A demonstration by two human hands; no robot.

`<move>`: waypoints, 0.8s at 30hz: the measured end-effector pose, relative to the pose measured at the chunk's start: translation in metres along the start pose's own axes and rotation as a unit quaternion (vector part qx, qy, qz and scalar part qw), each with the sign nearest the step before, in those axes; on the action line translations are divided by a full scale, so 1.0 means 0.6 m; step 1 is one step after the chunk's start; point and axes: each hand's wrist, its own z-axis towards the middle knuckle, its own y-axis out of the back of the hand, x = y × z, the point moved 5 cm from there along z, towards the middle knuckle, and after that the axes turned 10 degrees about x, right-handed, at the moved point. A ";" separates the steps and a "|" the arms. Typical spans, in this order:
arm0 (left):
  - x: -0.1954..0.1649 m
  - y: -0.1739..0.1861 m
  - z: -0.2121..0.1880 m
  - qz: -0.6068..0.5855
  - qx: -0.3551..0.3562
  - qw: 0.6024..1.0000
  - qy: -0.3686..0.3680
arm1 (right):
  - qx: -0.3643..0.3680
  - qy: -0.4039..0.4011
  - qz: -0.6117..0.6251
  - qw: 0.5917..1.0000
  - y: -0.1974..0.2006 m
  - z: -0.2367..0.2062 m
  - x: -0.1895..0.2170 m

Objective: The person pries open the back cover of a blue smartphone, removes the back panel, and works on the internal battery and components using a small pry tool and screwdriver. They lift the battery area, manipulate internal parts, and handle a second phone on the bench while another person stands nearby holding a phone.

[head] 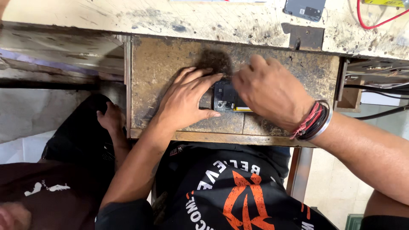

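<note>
Mid-repair: left hand [186, 100] flat, released, pinning opened phone [224, 97] on worn worktop [170, 59]; right hand [268, 89], at 3 o'clock, covering it, grip impossible to tell. Next probably steady, precise fingertip work.

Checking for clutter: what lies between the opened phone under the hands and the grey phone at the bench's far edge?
Head view: only bare, stained bench between the opened phone and grey phone.

Your opened phone [225, 97] lies flat on the worn wooden pull-out board [162, 64], approx. mid-board, a bit nearer its front edge than the back. Back cover's off: dark internals w/ camera module at the front end, yellow strip along its right side, partly hidden.
</note>
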 end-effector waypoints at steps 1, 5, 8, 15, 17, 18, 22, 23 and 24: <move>0.000 -0.001 -0.001 -0.004 0.000 1.000 0.000 | 0.057 -0.012 0.006 0.998 -0.008 0.002 -0.003; 0.001 -0.001 0.000 -0.010 -0.003 1.000 -0.008 | -0.067 0.059 0.010 0.996 0.015 -0.004 0.007; -0.001 0.000 -0.001 -0.006 -0.004 1.000 -0.013 | -0.036 0.025 -0.026 0.999 0.009 -0.002 0.004; -0.005 0.004 -0.001 0.004 -0.011 0.999 -0.052 | -0.032 0.027 0.024 0.999 0.007 -0.002 -0.006; -0.008 0.006 -0.004 0.008 -0.018 0.997 -0.069 | -0.025 0.037 0.028 0.999 0.007 -0.003 -0.006; -0.009 0.008 -0.004 0.010 -0.021 0.997 -0.079 | -0.049 0.058 0.041 0.996 0.012 -0.007 -0.005; -0.010 0.008 -0.002 0.004 -0.021 0.997 -0.078 | -0.029 0.018 0.021 0.999 0.009 -0.008 -0.012; -0.010 0.008 -0.002 0.004 -0.022 0.997 -0.078 | -0.044 0.038 0.026 0.998 0.011 -0.009 -0.009; -0.011 0.008 -0.002 0.003 -0.024 0.997 -0.078 | -0.058 0.060 0.032 0.996 0.013 -0.012 -0.006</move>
